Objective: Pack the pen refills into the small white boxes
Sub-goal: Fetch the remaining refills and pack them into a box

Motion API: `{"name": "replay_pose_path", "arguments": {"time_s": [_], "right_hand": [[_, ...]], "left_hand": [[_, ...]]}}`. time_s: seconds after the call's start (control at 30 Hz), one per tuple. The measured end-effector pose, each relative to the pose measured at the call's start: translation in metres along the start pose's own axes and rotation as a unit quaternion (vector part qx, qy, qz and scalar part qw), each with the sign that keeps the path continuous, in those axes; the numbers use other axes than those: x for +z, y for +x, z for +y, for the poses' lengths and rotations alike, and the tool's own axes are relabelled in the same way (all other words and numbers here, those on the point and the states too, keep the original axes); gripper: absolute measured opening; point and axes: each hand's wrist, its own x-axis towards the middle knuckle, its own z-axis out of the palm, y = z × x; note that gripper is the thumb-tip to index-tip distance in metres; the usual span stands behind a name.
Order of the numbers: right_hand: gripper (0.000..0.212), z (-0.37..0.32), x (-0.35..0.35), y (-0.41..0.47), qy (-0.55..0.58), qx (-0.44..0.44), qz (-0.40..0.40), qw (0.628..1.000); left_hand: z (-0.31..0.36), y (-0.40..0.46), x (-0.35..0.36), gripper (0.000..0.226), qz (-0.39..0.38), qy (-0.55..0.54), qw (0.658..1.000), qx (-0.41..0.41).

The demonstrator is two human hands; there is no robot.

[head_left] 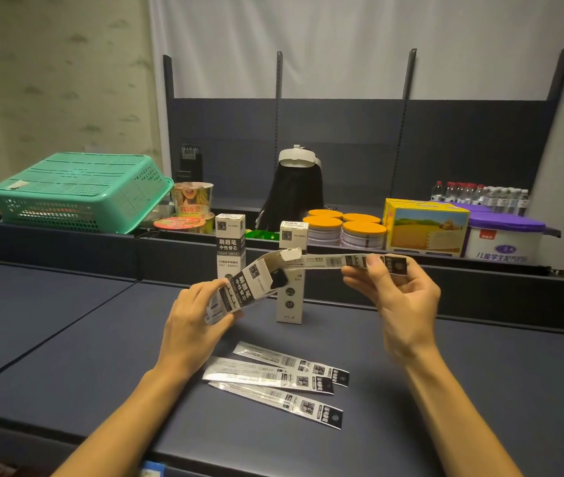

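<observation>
Over at the far left, beyond the table's (67,339) back edge, a green basket (81,191) lies upside down on the ledge, with instant-noodle cups (193,201) just beside it. Nearer the middle of the table the left hand (191,325) has its grip closed around the bottom of a small white box (239,290), which is tilted with its open mouth and flap pointing up and to the right. A long refill packet (328,261) runs from that mouth across to the right hand (401,297), whose thumb and fingers pinch the packet's dark printed end; the packet's other end sits at or just inside the opening, though how far in I cannot tell. Behind the held box two more white boxes stand upright on the table: a tall box (230,242) to the left and a second box (291,297) partly hidden by the packet. Toward the near edge, between the two forearms, three refill packets (277,376) lie flat, fanned and overlapping, their dark ends pointing right. Further right on the ledge sit orange-lidded jars (346,228), a yellow carton (425,225), a purple-lidded tub (504,239) and, behind them, a row of water bottles (480,196).
</observation>
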Motion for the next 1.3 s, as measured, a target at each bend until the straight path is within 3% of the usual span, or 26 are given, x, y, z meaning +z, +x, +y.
{"name": "replay_pose_path", "arguments": {"time_s": [0.23, 0.5, 0.9, 1.07, 1.3], "right_hand": [[0.003, 0.005, 0.003, -0.004, -0.072, -0.07, -0.018, 0.995], [0.008, 0.021, 0.003, -0.004, -0.183, -0.156, -0.056, 0.969], [0.017, 0.04, 0.011, -0.01, -0.22, -0.019, -0.205, 0.953], [0.02, 0.039, 0.01, -0.009, -0.216, -0.032, -0.153, 0.964], [0.022, 0.047, 0.012, -0.012, -0.259, -0.046, -0.177, 0.949]], "left_hand": [[0.0, 0.0, 0.0, 0.063, 0.003, -0.003, 1.0, 0.004], [-0.001, 0.0, 0.002, 0.065, -0.015, 0.008, 1.0, 0.023], [-0.003, -0.001, 0.003, 0.071, -0.028, -0.015, 0.998, 0.049], [-0.004, -0.001, 0.003, 0.07, -0.025, -0.018, 0.998, 0.046], [-0.004, -0.002, 0.003, 0.073, -0.027, -0.017, 0.998, 0.052]]}}
